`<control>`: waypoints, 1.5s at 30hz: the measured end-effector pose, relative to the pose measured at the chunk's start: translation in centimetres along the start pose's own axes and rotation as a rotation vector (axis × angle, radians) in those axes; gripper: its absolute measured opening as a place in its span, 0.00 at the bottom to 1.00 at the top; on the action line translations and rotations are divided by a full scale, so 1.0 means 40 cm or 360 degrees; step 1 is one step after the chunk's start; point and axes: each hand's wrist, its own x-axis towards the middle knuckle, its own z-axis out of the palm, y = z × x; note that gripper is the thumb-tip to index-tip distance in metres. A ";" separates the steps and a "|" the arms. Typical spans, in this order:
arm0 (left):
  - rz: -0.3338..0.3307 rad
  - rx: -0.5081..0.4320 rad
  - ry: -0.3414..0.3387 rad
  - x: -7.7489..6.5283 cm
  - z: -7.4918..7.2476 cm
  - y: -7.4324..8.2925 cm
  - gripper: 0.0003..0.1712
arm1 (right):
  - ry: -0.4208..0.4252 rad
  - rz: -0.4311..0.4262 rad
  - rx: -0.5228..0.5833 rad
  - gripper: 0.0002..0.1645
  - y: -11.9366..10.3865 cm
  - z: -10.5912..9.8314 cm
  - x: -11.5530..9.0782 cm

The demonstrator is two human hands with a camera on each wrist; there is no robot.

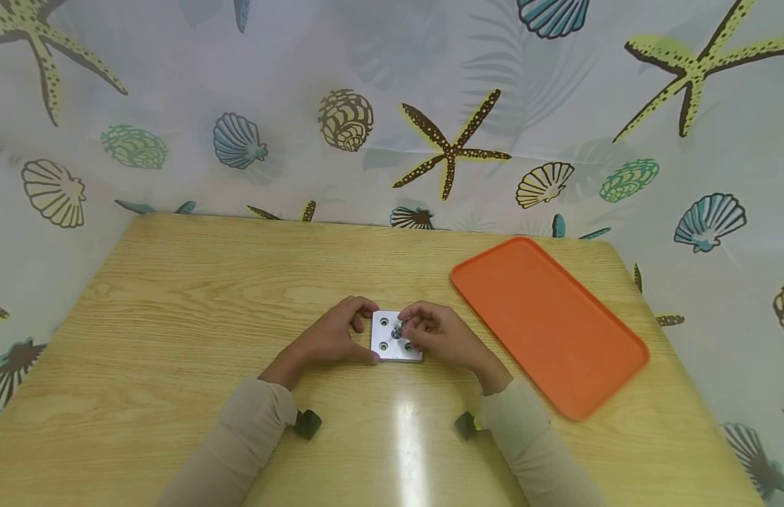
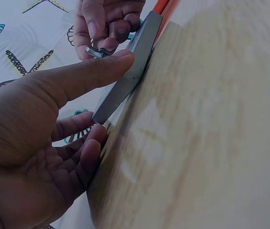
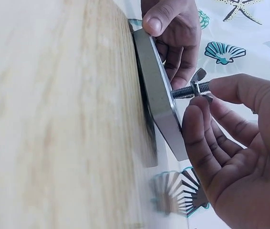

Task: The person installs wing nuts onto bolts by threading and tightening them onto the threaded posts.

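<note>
A square silver metal plate (image 1: 396, 354) with several holes lies on the table in the head view. A threaded bolt (image 3: 182, 92) stands out from its face, with a wing nut (image 3: 196, 89) on the thread. My left hand (image 1: 334, 334) holds the plate's left side, thumb at the near corner and fingers at the far one. From the right, my right hand (image 1: 442, 334) pinches the wing nut between thumb and fingers. One wing of the nut shows in the right wrist view; the fingers partly cover the other.
An orange tray (image 1: 556, 331) lies at an angle on the right of the wooden table (image 1: 208, 282). Behind the table hangs a cloth (image 1: 290, 63) printed with shells and starfish. A small dark block (image 1: 308, 424) shows at the left wrist, another (image 1: 465, 425) at the right.
</note>
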 end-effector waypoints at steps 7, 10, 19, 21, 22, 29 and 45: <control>0.0007 -0.0002 0.0003 -0.001 -0.001 0.001 0.48 | 0.0031 -0.0015 -0.0068 0.10 0.004 0.000 0.001; 0.0013 0.0001 0.0005 -0.001 -0.001 0.002 0.48 | 0.0054 -0.0025 -0.0112 0.09 0.004 -0.001 0.001; 0.0016 0.0011 0.0003 -0.002 -0.001 0.001 0.48 | 0.0053 -0.0036 -0.0102 0.09 0.005 -0.002 0.002; 0.0017 0.0016 0.0001 -0.002 -0.001 0.001 0.48 | 0.0055 -0.0043 -0.0103 0.09 0.005 -0.002 0.002; 0.0018 0.0018 0.0001 -0.001 -0.002 0.001 0.47 | 0.0055 -0.0049 -0.0103 0.09 0.006 -0.002 0.002; 0.0012 0.0020 0.0002 -0.002 -0.002 0.001 0.47 | 0.0062 -0.0054 -0.0090 0.08 0.004 -0.002 0.001; 0.0003 0.0021 0.0008 0.001 0.000 -0.004 0.48 | 0.0030 -0.0028 0.0021 0.09 0.001 0.000 -0.002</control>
